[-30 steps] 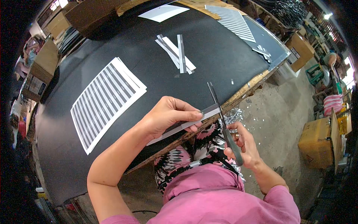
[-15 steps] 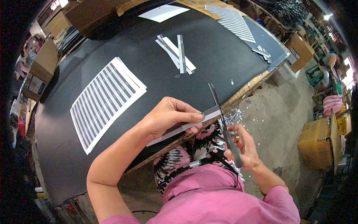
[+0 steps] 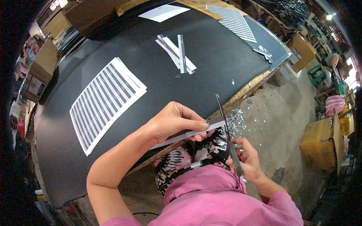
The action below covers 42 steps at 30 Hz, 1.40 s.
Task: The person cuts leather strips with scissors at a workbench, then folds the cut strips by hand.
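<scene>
Left hand [image 3: 179,122] pinching strip [image 3: 216,125]; right hand [image 3: 247,160] gripping scissors [image 3: 231,147], blades [image 3: 221,109] at strip's end; striped sheets [image 3: 103,105] on surface [image 3: 215,49].

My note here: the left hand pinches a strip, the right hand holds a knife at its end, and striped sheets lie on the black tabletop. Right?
Not quite: the head view shows the right hand holding scissors, not a knife. The rest stands: the left hand pinches a strip, the scissors are at its end, and striped sheets lie on the black tabletop.
</scene>
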Available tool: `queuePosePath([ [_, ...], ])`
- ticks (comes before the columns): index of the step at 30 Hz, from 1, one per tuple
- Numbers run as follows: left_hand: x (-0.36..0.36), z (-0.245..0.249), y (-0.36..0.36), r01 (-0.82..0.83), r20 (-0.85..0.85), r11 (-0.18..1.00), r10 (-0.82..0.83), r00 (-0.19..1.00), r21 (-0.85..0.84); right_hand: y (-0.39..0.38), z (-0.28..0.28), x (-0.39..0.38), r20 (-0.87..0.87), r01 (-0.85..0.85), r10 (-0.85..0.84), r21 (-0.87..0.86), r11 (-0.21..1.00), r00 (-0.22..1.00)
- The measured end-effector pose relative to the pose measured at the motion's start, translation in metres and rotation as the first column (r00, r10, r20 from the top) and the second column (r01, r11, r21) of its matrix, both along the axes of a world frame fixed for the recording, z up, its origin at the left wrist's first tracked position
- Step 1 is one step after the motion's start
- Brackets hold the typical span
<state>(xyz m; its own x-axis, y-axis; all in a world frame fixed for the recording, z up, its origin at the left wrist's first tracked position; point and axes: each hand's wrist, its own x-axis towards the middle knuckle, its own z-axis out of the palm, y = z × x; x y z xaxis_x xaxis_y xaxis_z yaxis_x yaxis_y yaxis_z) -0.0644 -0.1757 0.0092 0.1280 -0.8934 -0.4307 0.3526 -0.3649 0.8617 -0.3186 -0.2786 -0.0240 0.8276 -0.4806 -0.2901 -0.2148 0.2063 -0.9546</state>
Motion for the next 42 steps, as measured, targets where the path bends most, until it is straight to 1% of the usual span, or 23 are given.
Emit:
queuePosePath([
  [2,-0.001,0.000,0.001,0.045,0.022,0.999,-0.045,0.999,0.001,0.004,-0.006,-0.007,-0.087,-0.018,0.011,-0.075,0.997,0.996],
  [3,-0.002,-0.001,0.001,0.045,0.022,0.999,-0.045,0.999,0.000,0.007,-0.009,-0.009,-0.088,-0.017,0.011,-0.076,0.997,0.996],
  [5,-0.001,-0.001,0.001,0.064,0.042,0.998,-0.064,0.997,0.012,0.012,-0.011,-0.010,-0.017,0.052,-0.051,0.042,0.998,0.999],
  [6,-0.001,-0.001,0.001,0.060,0.046,0.998,-0.060,0.997,0.010,0.011,-0.011,-0.008,-0.013,0.048,-0.047,0.040,0.998,0.999],
  [8,-0.001,-0.002,0.001,0.068,0.043,0.997,-0.067,0.997,-0.021,0.003,-0.009,-0.003,-0.024,0.080,-0.078,0.113,0.990,0.997],
  [9,-0.001,-0.002,0.001,0.067,0.047,0.997,-0.066,0.997,-0.023,-0.002,-0.004,0.006,-0.019,0.079,-0.077,0.111,0.991,0.997],
  [11,-0.001,0.000,0.000,0.020,0.051,0.999,-0.018,0.999,-0.042,-0.013,0.010,0.032,0.174,0.126,-0.121,-0.018,0.992,0.977],
  [12,-0.002,0.001,0.000,0.018,0.058,0.999,-0.016,0.998,-0.044,-0.017,0.015,0.043,0.182,0.124,-0.118,-0.019,0.992,0.976],
  [14,-0.004,0.005,0.001,-0.034,0.088,0.998,0.040,0.995,-0.061,-0.025,0.023,0.063,0.302,0.135,-0.100,-0.096,0.986,0.948],
  [15,-0.003,0.006,0.002,-0.046,0.094,0.997,0.051,0.994,-0.062,-0.028,0.026,0.071,0.308,0.124,-0.089,-0.096,0.988,0.947],
  [17,-0.002,0.005,0.002,-0.049,0.173,0.992,0.068,0.983,-0.113,-0.030,0.031,0.086,0.268,0.094,-0.044,-0.177,0.980,0.962],
  [22,0.008,0.004,0.002,-0.089,0.223,0.978,0.131,0.966,-0.187,-0.039,0.041,0.112,0.249,0.093,-0.044,-0.186,0.978,0.967],
  [25,0.018,0.009,0.003,-0.048,0.282,0.980,0.101,0.954,-0.191,-0.052,0.047,0.121,0.234,0.035,0.009,-0.183,0.983,0.972],
  [27,0.023,0.013,0.005,0.024,0.552,0.946,0.168,0.817,-0.323,-0.057,0.055,0.129,0.231,0.032,0.015,-0.200,0.979,0.973],
  [28,0.025,0.019,0.007,0.052,0.595,0.964,0.119,0.795,-0.262,-0.062,0.056,0.132,0.226,0.017,0.030,-0.203,0.979,0.974],
  [29,0.025,0.024,0.008,0.051,0.599,0.964,0.121,0.792,-0.262,-0.065,0.058,0.135,0.219,0.000,0.046,-0.205,0.979,0.975],
  [31,0.025,0.030,0.011,0.083,0.606,0.924,0.175,0.776,-0.374,-0.070,0.065,0.140,0.195,-0.019,0.061,-0.213,0.977,0.979],
  [33,0.029,0.030,0.014,0.092,0.622,0.933,0.156,0.767,-0.347,-0.074,0.066,0.145,0.192,-0.076,0.122,-0.227,0.971,0.974],
  [35,0.037,0.026,0.017,0.260,0.663,0.881,0.077,0.744,-0.394,-0.077,0.067,0.150,0.197,-0.118,0.158,-0.199,0.973,0.968],
  [37,0.039,0.027,0.022,0.272,0.695,0.888,0.072,0.715,-0.372,-0.080,0.067,0.152,0.161,-0.163,0.195,-0.193,0.968,0.968],
  [39,0.042,0.028,0.027,0.310,0.695,0.900,-0.011,0.719,-0.307,-0.081,0.068,0.155,0.149,-0.195,0.224,-0.188,0.963,0.963],
  [41,0.047,0.022,0.028,0.319,0.687,0.892,-0.014,0.726,-0.319,-0.080,0.069,0.159,0.132,-0.226,0.252,-0.185,0.956,0.959],
  [42,0.048,0.019,0.029,0.321,0.656,0.875,-0.006,0.754,-0.361,-0.080,0.069,0.161,0.133,-0.231,0.257,-0.181,0.956,0.957],
])
